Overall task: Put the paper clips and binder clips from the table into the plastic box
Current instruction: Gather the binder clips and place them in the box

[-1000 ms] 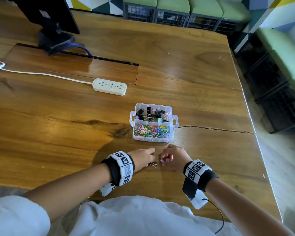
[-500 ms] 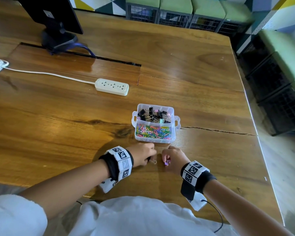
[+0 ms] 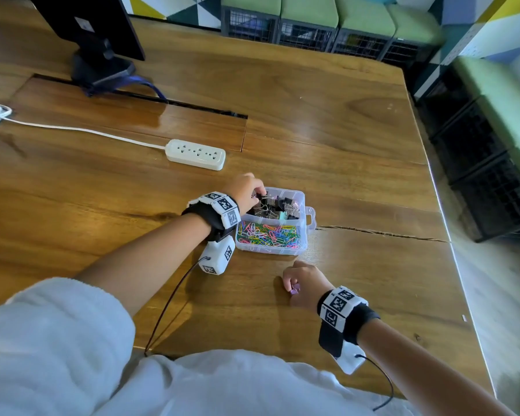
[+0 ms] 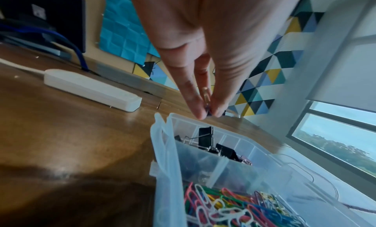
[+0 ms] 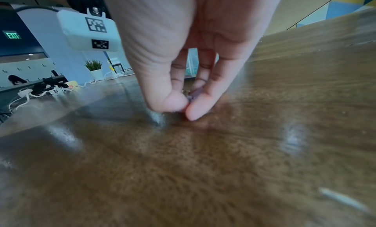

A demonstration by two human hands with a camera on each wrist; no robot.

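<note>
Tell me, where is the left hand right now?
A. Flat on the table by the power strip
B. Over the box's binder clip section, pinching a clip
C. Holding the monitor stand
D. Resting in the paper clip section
B: the left hand pinches a small clip above the box section of binder clips.

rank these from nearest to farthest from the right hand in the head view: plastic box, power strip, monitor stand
1. plastic box: just ahead of the right hand, slightly to its left.
2. power strip: farther ahead and to the left, beyond the box.
3. monitor stand: far-left back of the table.
</note>
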